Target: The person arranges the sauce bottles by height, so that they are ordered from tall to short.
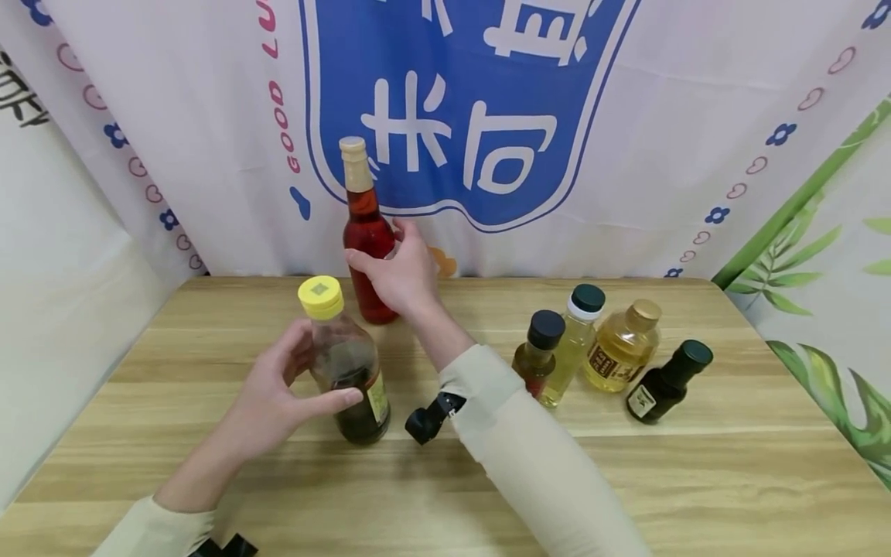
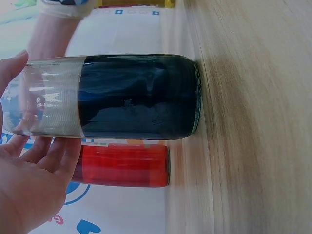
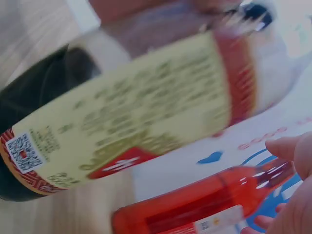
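Note:
A tall bottle of red liquid point(image 1: 367, 232) with a pale wrapped neck stands at the table's back edge, left of the middle. My right hand point(image 1: 400, 267) reaches around it, thumb on one side and fingers on the other; the right wrist view shows gaps between the hand point(image 3: 292, 190) and the red bottle point(image 3: 195, 200). Nearer stands a bottle of dark liquid point(image 1: 348, 379) with a yellow cap. Thumb and extended fingers of my left hand point(image 1: 267, 394) lie on either side of it. Its dark lower part point(image 2: 139, 97) and yellowish label point(image 3: 146, 102) show in the wrist views.
To the right stand a black-capped bottle point(image 1: 536, 356), a slim green-capped bottle point(image 1: 572, 348) of pale liquid, a golden oil bottle point(image 1: 622, 348) and a small dark bottle point(image 1: 664, 384). A printed cloth point(image 1: 244, 155) hangs behind the wooden table point(image 1: 696, 495).

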`<state>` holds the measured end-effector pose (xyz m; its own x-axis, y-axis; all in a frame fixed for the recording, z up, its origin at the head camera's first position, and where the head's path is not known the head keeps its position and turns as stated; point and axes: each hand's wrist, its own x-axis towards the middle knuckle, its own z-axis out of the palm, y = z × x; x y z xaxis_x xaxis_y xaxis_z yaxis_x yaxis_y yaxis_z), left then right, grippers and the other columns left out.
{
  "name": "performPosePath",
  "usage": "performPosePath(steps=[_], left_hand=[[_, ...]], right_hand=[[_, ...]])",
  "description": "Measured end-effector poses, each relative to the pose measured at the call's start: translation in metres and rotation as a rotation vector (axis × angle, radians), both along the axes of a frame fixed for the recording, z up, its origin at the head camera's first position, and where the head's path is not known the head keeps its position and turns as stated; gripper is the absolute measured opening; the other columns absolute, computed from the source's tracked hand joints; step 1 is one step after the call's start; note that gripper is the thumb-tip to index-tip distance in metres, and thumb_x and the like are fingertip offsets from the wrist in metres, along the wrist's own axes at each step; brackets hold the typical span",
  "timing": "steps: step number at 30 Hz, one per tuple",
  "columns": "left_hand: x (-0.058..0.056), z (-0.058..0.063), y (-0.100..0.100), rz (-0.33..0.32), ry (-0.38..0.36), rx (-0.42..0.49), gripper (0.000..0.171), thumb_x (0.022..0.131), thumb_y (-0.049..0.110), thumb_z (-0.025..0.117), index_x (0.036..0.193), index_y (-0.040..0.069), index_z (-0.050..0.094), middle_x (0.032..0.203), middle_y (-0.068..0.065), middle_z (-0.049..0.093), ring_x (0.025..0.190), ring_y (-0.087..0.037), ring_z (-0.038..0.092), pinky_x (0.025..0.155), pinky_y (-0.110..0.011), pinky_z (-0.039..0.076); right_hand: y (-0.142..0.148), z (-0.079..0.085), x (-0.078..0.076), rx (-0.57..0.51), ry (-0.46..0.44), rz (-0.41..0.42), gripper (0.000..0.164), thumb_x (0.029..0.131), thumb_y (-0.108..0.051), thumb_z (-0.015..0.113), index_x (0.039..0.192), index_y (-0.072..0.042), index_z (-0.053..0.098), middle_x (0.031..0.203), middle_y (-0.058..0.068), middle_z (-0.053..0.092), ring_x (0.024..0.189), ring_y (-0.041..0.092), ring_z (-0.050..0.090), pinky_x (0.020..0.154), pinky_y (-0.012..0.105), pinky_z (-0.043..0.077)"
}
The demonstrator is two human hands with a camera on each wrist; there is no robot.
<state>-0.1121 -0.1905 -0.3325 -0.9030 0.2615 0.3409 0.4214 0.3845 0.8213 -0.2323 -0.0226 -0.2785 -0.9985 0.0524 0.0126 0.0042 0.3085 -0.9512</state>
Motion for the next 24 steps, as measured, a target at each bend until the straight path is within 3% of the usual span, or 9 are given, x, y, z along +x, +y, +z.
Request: performPosePath(steps=[6, 15, 24], left_hand=[[-0.002, -0.001, 0.003, -0.005, -0.004, 0.003, 0.06, 0.084, 0.004, 0.088, 0.134, 0.011, 0.056, 0.124, 0.006, 0.069, 0.113, -0.005, 0.065, 0.099, -0.011, 0.052], [-0.001, 0.0, 0.004, -0.009, 0.012, 0.014, 0.065, 0.083, 0.0, 0.088, 0.138, 0.011, 0.056, 0.128, 0.008, 0.069, 0.114, -0.004, 0.066, 0.098, -0.01, 0.052], [-0.001, 0.0, 0.002, -0.008, 0.01, 0.028, 0.062, 0.081, -0.001, 0.089, 0.133, 0.005, 0.056, 0.122, 0.007, 0.069, 0.112, -0.004, 0.066, 0.099, -0.01, 0.052]], right_hand=[[0.019, 0.027, 0.022, -0.054, 0.048, -0.013, 0.08, 0.093, -0.035, 0.082, 0.161, -0.025, 0.041, 0.163, 0.001, 0.05, 0.149, 0.026, 0.049, 0.117, 0.053, 0.05], [0.058, 0.066, 0.061, -0.165, 0.19, 0.071, 0.073, 0.093, -0.031, 0.083, 0.157, -0.022, 0.048, 0.154, 0.0, 0.056, 0.142, 0.021, 0.052, 0.115, 0.045, 0.052], [0.118, 0.084, 0.082, -0.106, 0.308, 0.116, 0.07, 0.095, -0.029, 0.081, 0.155, -0.019, 0.049, 0.15, -0.003, 0.061, 0.138, 0.013, 0.056, 0.122, 0.038, 0.044]])
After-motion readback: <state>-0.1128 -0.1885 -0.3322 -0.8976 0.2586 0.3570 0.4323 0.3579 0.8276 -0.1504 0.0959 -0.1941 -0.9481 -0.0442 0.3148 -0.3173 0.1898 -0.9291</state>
